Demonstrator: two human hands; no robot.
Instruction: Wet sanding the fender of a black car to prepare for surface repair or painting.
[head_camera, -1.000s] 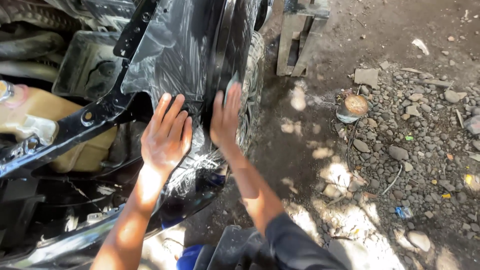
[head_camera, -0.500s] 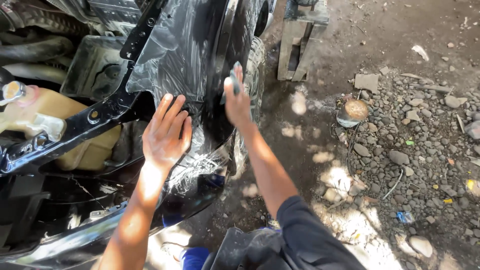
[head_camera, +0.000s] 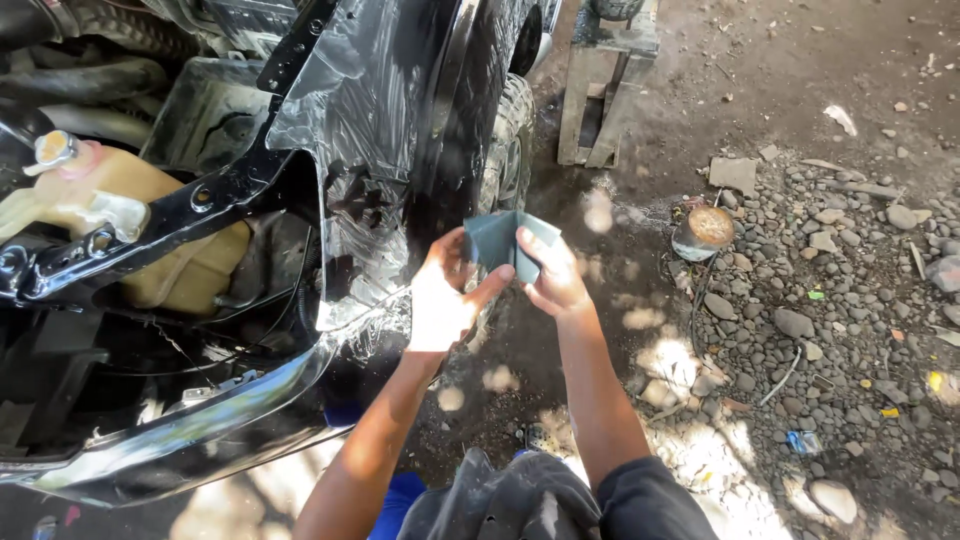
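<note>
A folded sheet of grey sandpaper is held up between both hands, just off the car's side. My left hand pinches its left lower edge, and my right hand grips its right side. Next to them, to the left, is the wet, glossy black fender of a car with its front open. Behind the fender a front tyre shows.
A yellowish fluid reservoir with a cap sits in the open engine bay behind a black bracket. A wooden stand is on the dirt ground beyond the tyre. A round tin and loose stones lie at right.
Both hands have come off the fender, where they were pressed flat. They now hold the grey sandpaper between them, away from the panel.
</note>
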